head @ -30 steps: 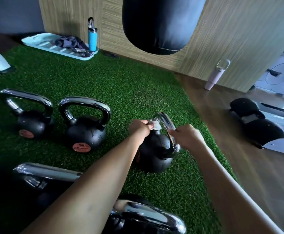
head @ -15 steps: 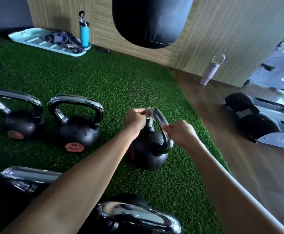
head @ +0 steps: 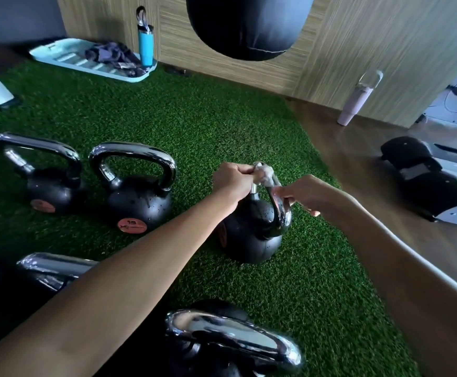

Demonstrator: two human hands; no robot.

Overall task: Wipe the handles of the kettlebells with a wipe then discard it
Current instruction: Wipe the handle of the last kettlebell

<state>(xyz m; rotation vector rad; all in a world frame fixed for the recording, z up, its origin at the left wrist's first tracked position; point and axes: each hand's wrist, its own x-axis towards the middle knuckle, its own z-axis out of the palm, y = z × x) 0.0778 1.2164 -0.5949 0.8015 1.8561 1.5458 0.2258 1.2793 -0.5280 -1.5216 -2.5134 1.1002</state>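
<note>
I am on the kettlebell (head: 251, 229) that sits on the green turf (head: 194, 118), to the right of the other ones. My left hand (head: 231, 183) is curled into a fist at the top of its shiny handle (head: 279, 205), and the white wipe (head: 262, 174) is squeezed in that fist, pressed on the top bend. My right hand (head: 303, 194) has its fingers bent around the right side of the handle, I think to keep the bell from tipping. To do this step well, I would keep the wipe wrapped all the way round the bar and slide it slowly over the top and down each side, pressing firmly, while the other hand holds the bell steady. I would turn the wipe to a clean part when I go to the next bell. Some things are hard to see. My left hand hides most of the wipe, so I cannot tell how big it is or how dirty. I cannot see the far side of the handle. The two big bells near me are cut off by my arm and the bottom edge. I see no bin anywhere for throwing the wipe away.
</note>
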